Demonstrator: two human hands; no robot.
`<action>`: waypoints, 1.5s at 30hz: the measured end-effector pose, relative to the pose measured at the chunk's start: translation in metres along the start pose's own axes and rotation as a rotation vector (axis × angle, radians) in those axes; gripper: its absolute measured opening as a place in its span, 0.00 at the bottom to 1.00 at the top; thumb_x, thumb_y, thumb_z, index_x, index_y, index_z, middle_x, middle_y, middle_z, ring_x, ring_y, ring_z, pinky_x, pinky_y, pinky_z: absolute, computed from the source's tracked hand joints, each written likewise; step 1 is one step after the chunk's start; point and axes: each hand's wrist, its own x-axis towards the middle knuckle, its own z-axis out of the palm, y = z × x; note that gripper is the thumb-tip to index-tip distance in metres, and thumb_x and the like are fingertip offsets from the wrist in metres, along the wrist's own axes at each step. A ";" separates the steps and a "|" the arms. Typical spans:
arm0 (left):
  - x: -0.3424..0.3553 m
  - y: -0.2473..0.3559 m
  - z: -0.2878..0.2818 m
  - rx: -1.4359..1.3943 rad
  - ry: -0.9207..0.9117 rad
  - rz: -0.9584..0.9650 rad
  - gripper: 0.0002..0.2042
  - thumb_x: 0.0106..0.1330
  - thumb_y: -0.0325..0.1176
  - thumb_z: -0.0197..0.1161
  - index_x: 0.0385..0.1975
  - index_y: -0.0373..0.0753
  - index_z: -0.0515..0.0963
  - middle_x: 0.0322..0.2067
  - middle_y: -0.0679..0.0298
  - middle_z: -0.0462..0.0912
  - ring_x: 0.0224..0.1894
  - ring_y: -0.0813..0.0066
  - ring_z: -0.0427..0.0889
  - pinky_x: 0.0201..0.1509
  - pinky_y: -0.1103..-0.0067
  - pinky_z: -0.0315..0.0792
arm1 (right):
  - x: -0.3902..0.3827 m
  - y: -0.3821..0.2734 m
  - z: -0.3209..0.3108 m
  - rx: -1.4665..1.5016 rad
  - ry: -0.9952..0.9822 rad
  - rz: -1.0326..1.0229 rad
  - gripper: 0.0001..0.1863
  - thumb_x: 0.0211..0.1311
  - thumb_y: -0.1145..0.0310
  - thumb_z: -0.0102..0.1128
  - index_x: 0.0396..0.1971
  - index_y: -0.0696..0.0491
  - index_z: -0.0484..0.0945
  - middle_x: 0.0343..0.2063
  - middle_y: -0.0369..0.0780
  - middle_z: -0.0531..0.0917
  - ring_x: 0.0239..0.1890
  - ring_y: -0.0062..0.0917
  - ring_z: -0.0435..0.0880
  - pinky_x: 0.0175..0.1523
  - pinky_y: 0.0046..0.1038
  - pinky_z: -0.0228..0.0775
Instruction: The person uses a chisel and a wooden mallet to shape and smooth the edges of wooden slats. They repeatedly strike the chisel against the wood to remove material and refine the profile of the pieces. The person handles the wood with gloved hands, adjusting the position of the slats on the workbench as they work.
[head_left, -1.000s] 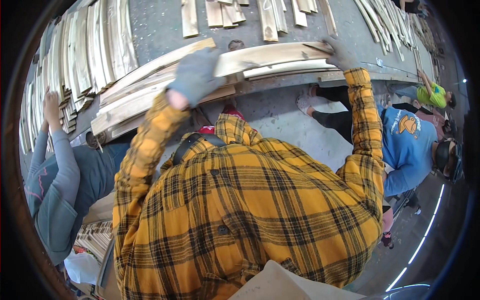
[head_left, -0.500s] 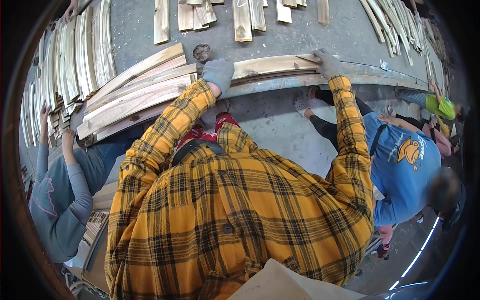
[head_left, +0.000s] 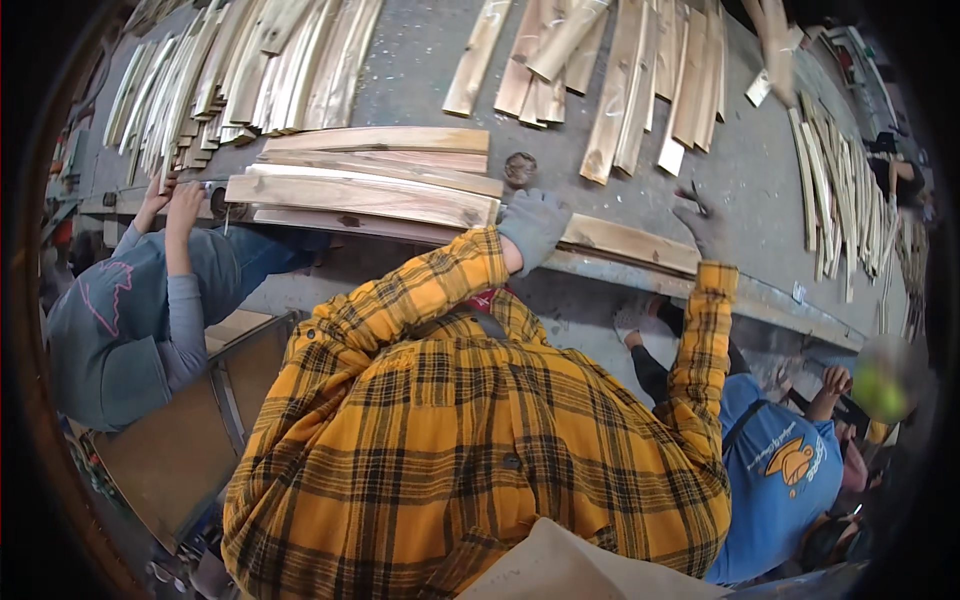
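Note:
A pale wooden board (head_left: 632, 244) lies along the near edge of the table. My left hand (head_left: 536, 228), in a grey glove, grips its left end. My right hand (head_left: 703, 225), gloved too, is just past the board's right end. Pinched in its fingers is a thin dark pointed tool (head_left: 694, 200); blur hides its exact kind. Left of my left hand is a stack of boards (head_left: 375, 196). A small round dark object (head_left: 520, 170) sits on the table behind my left hand.
More boards (head_left: 615, 90) lie across the grey table (head_left: 420, 90), with a big pile (head_left: 290, 65) at far left and another (head_left: 830, 190) at right. A co-worker in grey-blue (head_left: 120, 320) stands at left with both hands at the table; one in a blue shirt (head_left: 770, 470) is at right.
My right hand has come up off the board, the dark tool still in its fingers. My left hand stays at the board's left end. The whole view has shifted and turned.

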 end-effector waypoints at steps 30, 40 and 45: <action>0.003 -0.097 -0.055 -2.186 0.116 -0.451 0.21 0.66 0.30 0.60 0.57 0.30 0.69 0.48 0.53 0.77 0.50 0.60 0.79 0.58 0.64 0.74 | 0.070 -0.212 0.180 -0.466 -0.097 -0.038 0.51 0.49 0.43 0.63 0.65 0.60 0.53 0.48 0.59 0.78 0.52 0.48 0.80 0.55 0.42 0.73; 0.030 -0.100 -0.080 -1.937 0.115 -0.617 0.18 0.67 0.21 0.53 0.57 0.26 0.63 0.52 0.42 0.75 0.51 0.46 0.79 0.56 0.58 0.77 | 0.139 -0.170 0.099 -0.599 0.291 0.243 0.46 0.49 0.36 0.66 0.57 0.57 0.66 0.45 0.51 0.82 0.49 0.39 0.83 0.52 0.39 0.76; 0.012 -0.107 -0.070 -1.749 0.177 -0.549 0.21 0.65 0.22 0.57 0.57 0.27 0.64 0.49 0.46 0.77 0.47 0.53 0.82 0.50 0.64 0.81 | 0.161 -0.158 0.111 -0.463 0.334 0.237 0.47 0.46 0.41 0.69 0.59 0.57 0.64 0.44 0.54 0.82 0.49 0.44 0.83 0.55 0.37 0.74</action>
